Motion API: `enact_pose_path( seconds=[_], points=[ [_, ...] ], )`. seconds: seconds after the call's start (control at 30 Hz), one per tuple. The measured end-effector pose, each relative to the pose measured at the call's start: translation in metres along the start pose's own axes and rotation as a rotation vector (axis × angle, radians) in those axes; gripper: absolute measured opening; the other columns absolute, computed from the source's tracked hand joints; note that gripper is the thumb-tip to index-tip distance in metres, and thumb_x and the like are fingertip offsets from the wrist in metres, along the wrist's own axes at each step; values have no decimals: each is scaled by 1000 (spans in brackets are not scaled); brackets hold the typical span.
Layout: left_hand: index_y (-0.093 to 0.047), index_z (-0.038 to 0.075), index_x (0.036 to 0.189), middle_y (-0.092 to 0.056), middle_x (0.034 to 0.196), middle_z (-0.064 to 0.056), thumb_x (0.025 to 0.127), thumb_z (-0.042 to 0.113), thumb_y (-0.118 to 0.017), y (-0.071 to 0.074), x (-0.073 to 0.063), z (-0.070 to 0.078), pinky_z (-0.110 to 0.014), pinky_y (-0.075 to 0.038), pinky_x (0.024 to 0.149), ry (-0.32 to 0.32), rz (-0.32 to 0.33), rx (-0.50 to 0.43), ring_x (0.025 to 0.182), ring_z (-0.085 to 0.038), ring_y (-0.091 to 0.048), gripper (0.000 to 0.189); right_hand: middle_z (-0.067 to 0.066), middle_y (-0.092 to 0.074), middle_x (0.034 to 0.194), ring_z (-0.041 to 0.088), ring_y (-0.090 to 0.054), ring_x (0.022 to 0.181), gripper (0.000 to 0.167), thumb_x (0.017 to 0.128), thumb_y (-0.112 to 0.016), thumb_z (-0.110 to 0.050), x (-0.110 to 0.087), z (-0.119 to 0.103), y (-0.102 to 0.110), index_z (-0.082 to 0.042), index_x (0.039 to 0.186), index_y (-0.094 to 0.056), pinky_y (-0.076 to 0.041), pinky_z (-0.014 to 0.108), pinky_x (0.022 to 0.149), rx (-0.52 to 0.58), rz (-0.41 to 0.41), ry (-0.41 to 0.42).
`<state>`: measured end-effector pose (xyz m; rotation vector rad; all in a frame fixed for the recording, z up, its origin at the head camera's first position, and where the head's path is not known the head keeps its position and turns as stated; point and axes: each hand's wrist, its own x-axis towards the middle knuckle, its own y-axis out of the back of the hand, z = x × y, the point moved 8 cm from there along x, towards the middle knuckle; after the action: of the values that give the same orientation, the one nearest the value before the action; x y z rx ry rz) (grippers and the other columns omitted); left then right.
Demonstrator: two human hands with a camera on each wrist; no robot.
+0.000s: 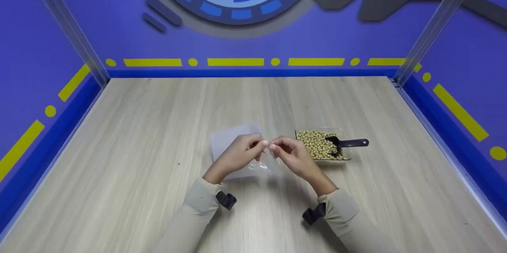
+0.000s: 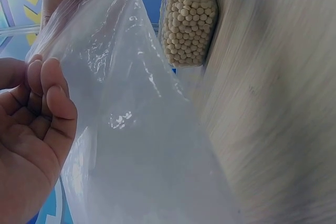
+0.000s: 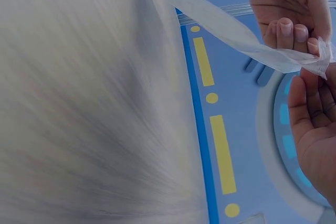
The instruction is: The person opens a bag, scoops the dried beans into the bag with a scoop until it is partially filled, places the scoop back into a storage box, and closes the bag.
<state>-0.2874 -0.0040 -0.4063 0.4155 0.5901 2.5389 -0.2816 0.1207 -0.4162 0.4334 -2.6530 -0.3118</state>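
Observation:
A clear plastic zip bag (image 2: 142, 124) hangs from both hands above the table, its top edge drawn up between them. My left hand (image 1: 242, 151) pinches that edge between thumb and fingertips, the other fingers curled. Close beside it, my right hand (image 1: 294, 155) grips the same edge with thumb and forefinger. In the right wrist view the bag (image 3: 220, 27) appears nearly side-on, thin and flat. To the right stands a clear box (image 1: 330, 161) of pale round beans (image 1: 315, 142), with a black scoop (image 1: 354, 143) stuck in them, its handle over the right rim.
The wood-grain table (image 1: 130, 158) runs back to a blue-purple wall (image 1: 237, 47) with yellow marks. Side panels with metal posts (image 1: 431, 31) close it in left and right. Dark wrist cameras (image 1: 226, 200) sit on both sleeves.

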Motion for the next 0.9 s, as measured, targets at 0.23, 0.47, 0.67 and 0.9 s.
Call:
enact_pose_path(
  seconds=[0.23,0.47,0.67,0.9],
  points=[
    [-57,4,78,-54,66,1,100,24,-49,-3,0,-1,-20,-36,56,-13,-24,-8,70,-43,-57,31,7,-59,75,9,-54,67,14,92,-58,-1,0,3,0,11,91,-65,-46,20,60,37,-4,3],
    [-57,7,78,-55,65,0,100,25,-49,-2,1,-3,-21,-35,56,-12,-25,13,59,-19,-50,30,9,-60,77,13,-57,68,15,92,-59,-2,-1,5,0,11,92,-66,-48,23,62,30,-1,-19],
    [-58,6,78,-54,65,2,100,24,-49,-1,1,-3,-20,-35,55,-15,-17,9,57,-7,-44,30,11,-62,78,9,-57,68,15,92,-60,-4,-2,4,2,9,93,-67,-46,21,61,21,15,-36],
    [-57,-3,78,-54,66,-3,100,24,-50,-2,0,-3,-20,-37,56,4,-10,-14,60,-11,-50,36,12,-61,75,6,-54,66,14,92,-60,-4,-2,0,2,8,92,-68,-43,18,59,5,19,-6]
  ],
)
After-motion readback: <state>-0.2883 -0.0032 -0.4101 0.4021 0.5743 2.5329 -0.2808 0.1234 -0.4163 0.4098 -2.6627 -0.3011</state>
